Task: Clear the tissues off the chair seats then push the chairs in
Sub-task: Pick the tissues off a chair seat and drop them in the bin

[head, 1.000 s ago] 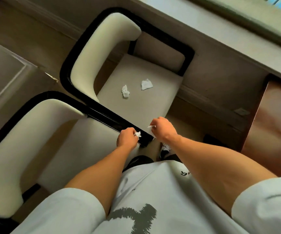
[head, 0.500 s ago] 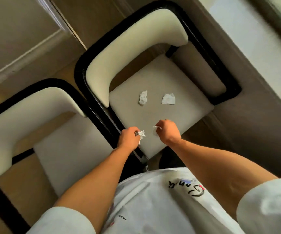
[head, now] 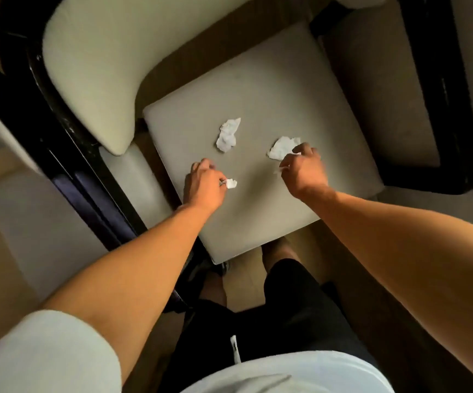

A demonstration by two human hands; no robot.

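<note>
A cream chair with a black frame fills the view, its grey seat (head: pixel 275 89) below me. Two crumpled white tissues lie on the seat: one (head: pixel 227 134) near the middle, another (head: pixel 281 147) to its right. My left hand (head: pixel 203 182) hovers over the seat and pinches a small tissue wad (head: pixel 231 183). My right hand (head: pixel 303 171) holds a scrap of tissue (head: pixel 282 169) in curled fingers, and its fingertips reach the edge of the right tissue.
A second cream chair (head: pixel 8 177) stands at the left, its black frame (head: pixel 68 154) beside this one. The padded backrest (head: pixel 99 69) curves along the seat's left. A black frame arm (head: pixel 439 109) borders the right side. My legs stand at the seat's near edge.
I have leaned in over the seat. Both hands moved forward from the seat's near edge toward the two loose tissues, each still holding its tissue; the right hand now reaches the right one.
</note>
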